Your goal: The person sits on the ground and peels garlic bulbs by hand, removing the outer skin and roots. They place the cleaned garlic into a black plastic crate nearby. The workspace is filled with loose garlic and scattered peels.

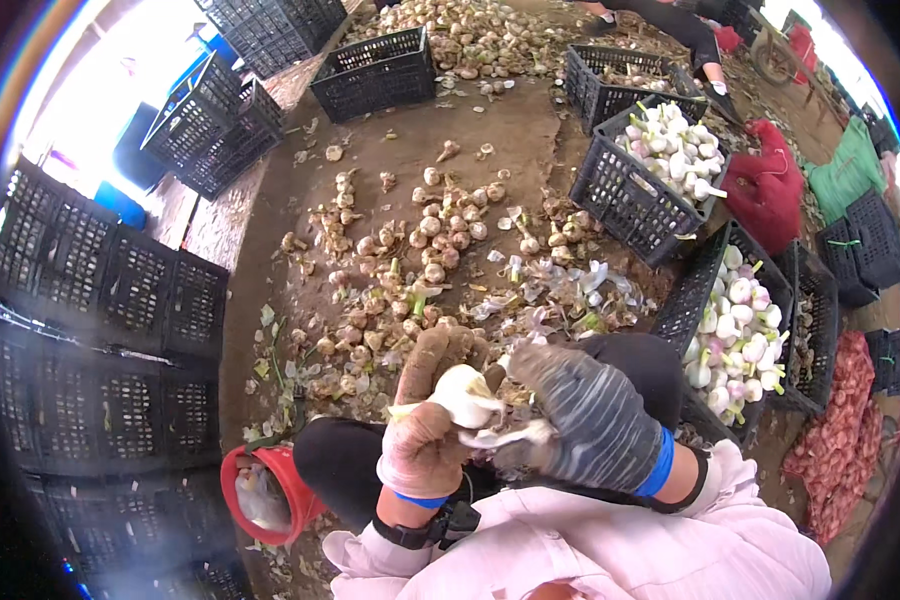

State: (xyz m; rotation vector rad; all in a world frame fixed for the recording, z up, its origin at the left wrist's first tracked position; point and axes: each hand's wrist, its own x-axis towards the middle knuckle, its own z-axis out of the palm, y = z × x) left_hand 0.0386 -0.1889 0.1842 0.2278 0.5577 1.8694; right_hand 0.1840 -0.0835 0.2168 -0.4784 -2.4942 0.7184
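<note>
My left hand (427, 427), in a soiled work glove, holds a white garlic bulb (465, 394) between thumb and fingers, its cut stem pointing left. Beside it my right hand (592, 412), in a grey striped glove, grips loose papery garlic skin (517, 435) against the bulb's right side; its fingertips are partly hidden. On the ground beyond my hands lie many unpeeled garlic bulbs (442, 232), with a scatter of shed skins (540, 300) to their right. Clean white garlic bulbs (742, 322) fill a black plastic crate (679, 300) at my right.
Another black crate (630, 195) of white garlic stands farther right, near red mesh sacks (832, 442). A red bucket (232, 487) with a plastic bag inside is by my left knee. Stacked black crates (135, 300) line the left. Another person's leg (675, 26) shows at the top right.
</note>
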